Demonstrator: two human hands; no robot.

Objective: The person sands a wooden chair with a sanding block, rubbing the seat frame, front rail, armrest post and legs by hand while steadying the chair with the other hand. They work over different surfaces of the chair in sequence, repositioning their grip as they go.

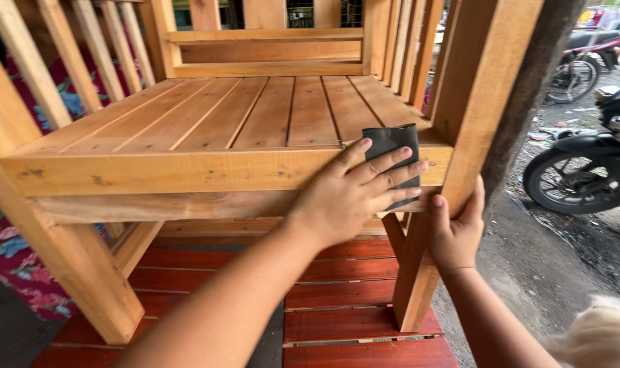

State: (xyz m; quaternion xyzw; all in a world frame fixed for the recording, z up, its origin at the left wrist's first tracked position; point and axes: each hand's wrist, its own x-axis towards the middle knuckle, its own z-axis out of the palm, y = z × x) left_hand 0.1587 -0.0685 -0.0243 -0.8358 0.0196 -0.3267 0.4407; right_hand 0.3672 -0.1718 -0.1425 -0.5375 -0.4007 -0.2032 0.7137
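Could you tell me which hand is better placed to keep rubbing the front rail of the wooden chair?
Left, probably: the left hand presses the dark sandpaper flat on the front rail, while the right hand only grips the chair leg.

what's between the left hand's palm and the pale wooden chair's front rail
A dark grey sheet of sandpaper, folded over the seat edge under the left hand, in the head view.

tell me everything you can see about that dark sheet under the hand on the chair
The sandpaper sheet is dark grey, thin and flexible, folded over the front edge of the wooden chair seat near its right corner. Its upper part lies flat on the slats; the rest drapes down the front rail. The left hand presses it with spread fingers, covering its lower part. The right hand grips the front leg beside it, not touching the sheet.
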